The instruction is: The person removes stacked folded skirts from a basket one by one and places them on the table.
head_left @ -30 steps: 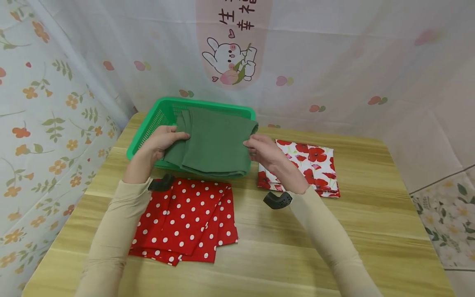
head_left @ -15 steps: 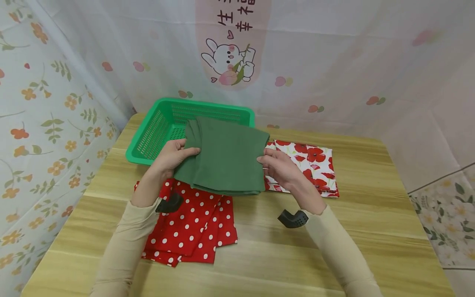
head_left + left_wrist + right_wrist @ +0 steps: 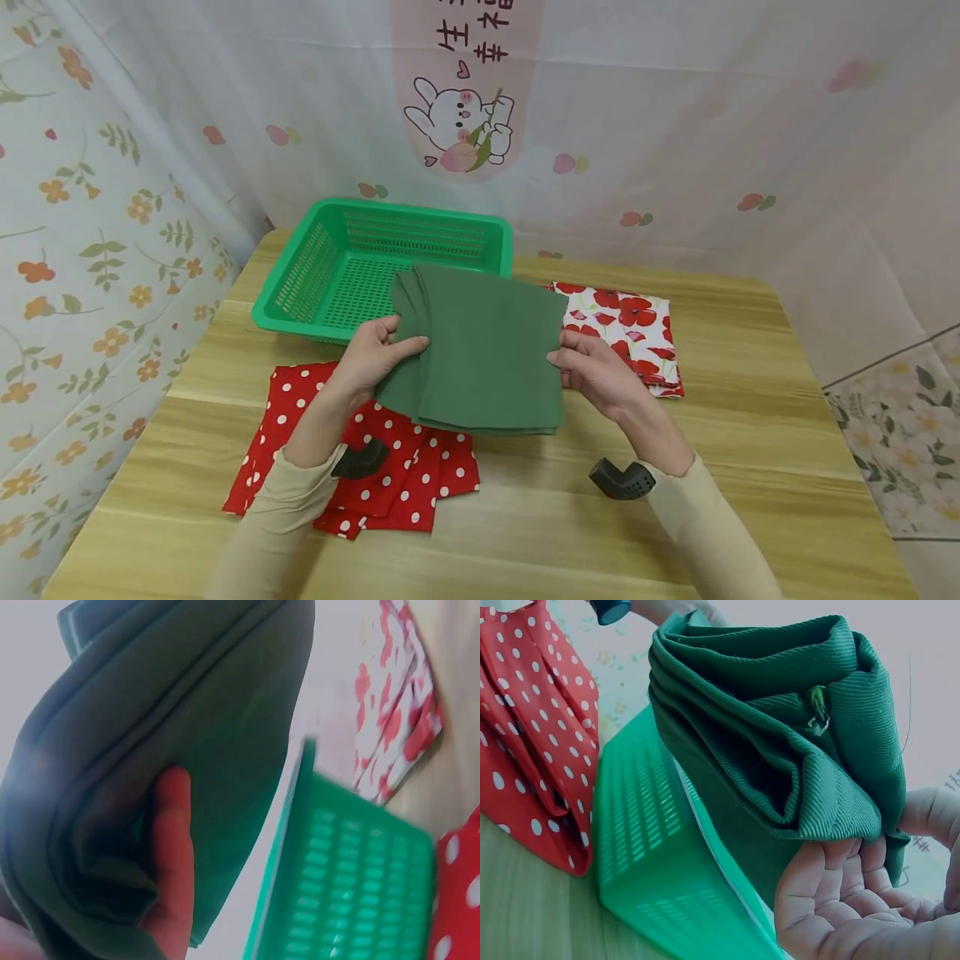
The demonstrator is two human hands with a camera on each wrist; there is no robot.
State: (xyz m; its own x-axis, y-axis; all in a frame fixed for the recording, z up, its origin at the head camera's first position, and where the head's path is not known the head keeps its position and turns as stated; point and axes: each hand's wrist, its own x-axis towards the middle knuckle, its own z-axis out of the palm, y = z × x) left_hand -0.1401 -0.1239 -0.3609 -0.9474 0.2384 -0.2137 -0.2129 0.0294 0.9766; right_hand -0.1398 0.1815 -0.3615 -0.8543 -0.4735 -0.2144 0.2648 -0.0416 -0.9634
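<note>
A folded dark green cloth (image 3: 491, 350) hangs between my two hands in the head view, in front of the basket. My left hand (image 3: 378, 354) pinches its left side, thumb on top and fingers underneath. At the opposite edge my right hand (image 3: 596, 371) grips the cloth between thumb and fingers. The right wrist view shows several thick layers of the green cloth (image 3: 772, 727) stacked at that edge, the fingers curled below. In the left wrist view one finger (image 3: 174, 855) lies along the cloth's folds. Part of the red polka-dot cloth (image 3: 442, 475) is hidden below it.
Behind the green cloth stands a green plastic basket (image 3: 300, 325) with slatted walls. A folded white cloth with red poppies (image 3: 637, 317) lies on the wooden table (image 3: 750, 400) at right. Patterned curtains (image 3: 637, 125) close off the back and left.
Both hands have drawn the green cloth from over the basket toward the body and slightly right. More of the basket's inside shows now. The other cloths have stayed in place.
</note>
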